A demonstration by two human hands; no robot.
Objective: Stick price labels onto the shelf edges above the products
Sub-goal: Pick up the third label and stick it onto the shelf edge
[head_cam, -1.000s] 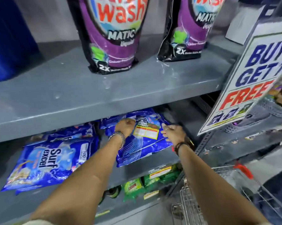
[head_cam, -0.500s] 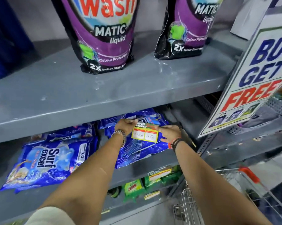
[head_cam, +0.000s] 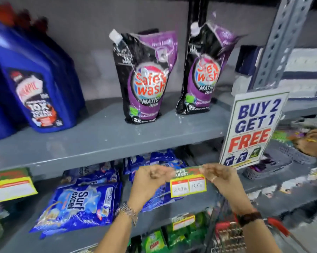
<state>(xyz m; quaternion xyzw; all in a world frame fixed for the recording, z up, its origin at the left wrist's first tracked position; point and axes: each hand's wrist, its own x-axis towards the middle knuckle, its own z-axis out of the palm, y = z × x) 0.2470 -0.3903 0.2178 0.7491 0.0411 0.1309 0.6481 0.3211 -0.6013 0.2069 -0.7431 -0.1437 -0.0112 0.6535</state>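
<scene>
A green and yellow price label [head_cam: 188, 182] with two white price boxes is held in the air between my two hands, just below the front edge of the grey shelf [head_cam: 103, 157]. My left hand [head_cam: 150, 181] pinches its left top corner and my right hand [head_cam: 219, 177] pinches its right top corner. Behind the label lie blue Surf excel packs [head_cam: 81, 207] on the lower shelf. Two purple Safe wash pouches [head_cam: 146, 79] stand upright on the grey shelf above.
Blue cleaner bottles [head_cam: 35, 83] stand at the shelf's left. Another price label [head_cam: 10, 185] is stuck on the edge at far left. A "Buy 2 Get 1 Free" sign [head_cam: 254, 128] hangs on the right upright. A shopping cart [head_cam: 232, 234] is below right, green packs [head_cam: 154, 241] beneath.
The view has tilted upward. Both hands have lifted the label off the blue packs and raised it toward the shelf edge, each hand now on a top corner.
</scene>
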